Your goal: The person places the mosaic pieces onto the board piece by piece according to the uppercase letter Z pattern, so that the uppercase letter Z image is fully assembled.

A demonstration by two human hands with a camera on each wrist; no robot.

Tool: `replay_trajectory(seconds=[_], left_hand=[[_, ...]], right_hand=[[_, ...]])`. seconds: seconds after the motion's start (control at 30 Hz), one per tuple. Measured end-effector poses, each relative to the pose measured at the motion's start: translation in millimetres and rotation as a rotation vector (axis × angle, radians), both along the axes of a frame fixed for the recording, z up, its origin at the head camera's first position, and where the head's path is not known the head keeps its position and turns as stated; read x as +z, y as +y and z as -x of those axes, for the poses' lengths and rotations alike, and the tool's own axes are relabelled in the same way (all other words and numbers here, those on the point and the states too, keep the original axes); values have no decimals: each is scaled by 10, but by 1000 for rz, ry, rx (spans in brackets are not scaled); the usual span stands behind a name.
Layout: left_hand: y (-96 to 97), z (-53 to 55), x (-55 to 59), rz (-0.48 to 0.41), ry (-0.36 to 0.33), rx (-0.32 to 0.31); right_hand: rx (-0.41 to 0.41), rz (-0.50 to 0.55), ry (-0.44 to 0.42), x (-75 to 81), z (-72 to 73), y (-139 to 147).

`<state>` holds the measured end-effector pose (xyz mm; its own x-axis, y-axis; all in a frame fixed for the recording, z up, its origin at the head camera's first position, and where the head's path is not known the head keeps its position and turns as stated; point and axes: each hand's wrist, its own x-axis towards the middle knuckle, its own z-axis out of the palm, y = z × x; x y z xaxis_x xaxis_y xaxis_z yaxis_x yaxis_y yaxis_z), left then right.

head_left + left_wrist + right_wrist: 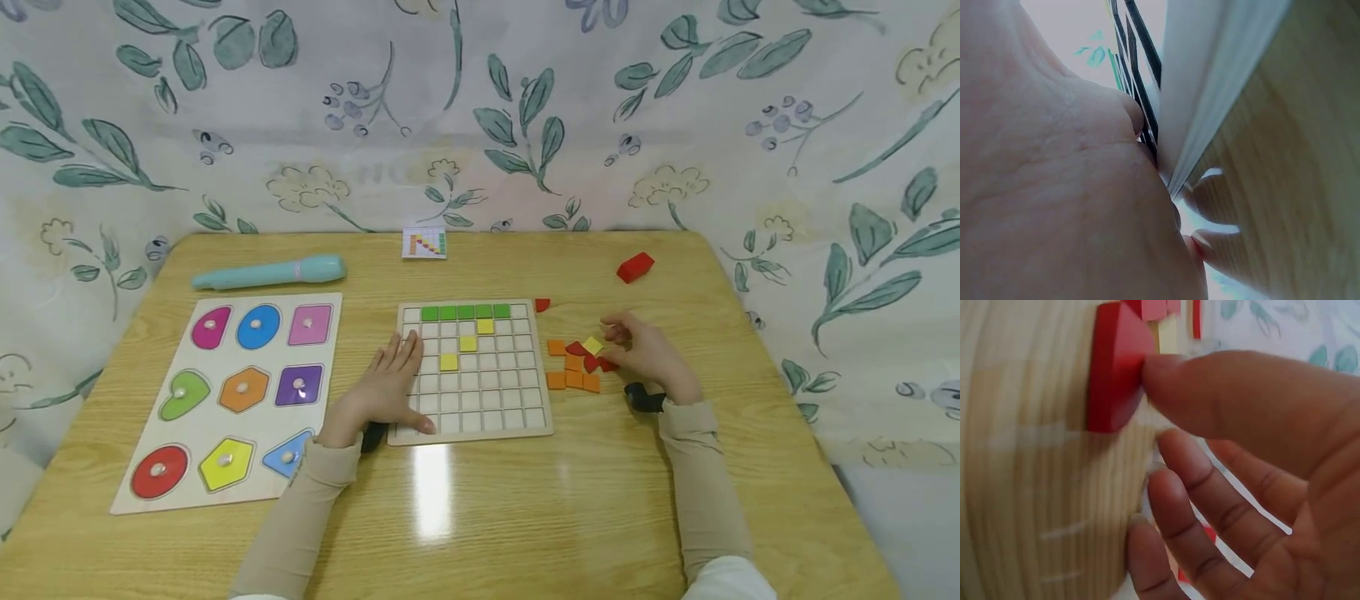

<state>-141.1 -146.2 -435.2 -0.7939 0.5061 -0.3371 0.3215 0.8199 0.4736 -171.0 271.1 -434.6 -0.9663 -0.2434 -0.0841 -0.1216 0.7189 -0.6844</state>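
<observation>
My left hand [386,383] lies spread over the left edge of a wooden grid board [480,429], thumb at its lower left corner. In the left wrist view the palm [1072,187] stands close beside the board's side [1210,81]. The board carries a row of several green tiles [466,312] and three yellow tiles [468,343] on a diagonal. My right hand [648,354] is over loose pieces right of the board, fingers apart from the thumb. Its thumb tip touches a red curved-sided piece [1116,369]. A yellow tile [592,345] lies on red pieces beside the fingertips, among several orange tiles [573,379].
A shape puzzle board [202,342] with knobbed pieces lies at the left, below a turquoise pen-shaped object [270,272]. A small pattern card [424,242] is at the back edge. A red block [636,267] and a red piece [542,305] lie towards the back right.
</observation>
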Motion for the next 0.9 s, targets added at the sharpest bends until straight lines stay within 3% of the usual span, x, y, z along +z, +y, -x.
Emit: replay_trajectory(seconds=[0.23,0.37,0.57,0.9], left_hand=[[2,-7,11,-4,-5,12],[15,-9,27,24,-3,15],[11,-10,17,42,2,14],[9,7,6,32,4,7]], right_hand=[[19,-21,-52,-3,98,-355],[0,-59,-28,-27,167,-541],[-31,-13,-11,-45,241,-714],[-2,-32,56,79,226,-860]])
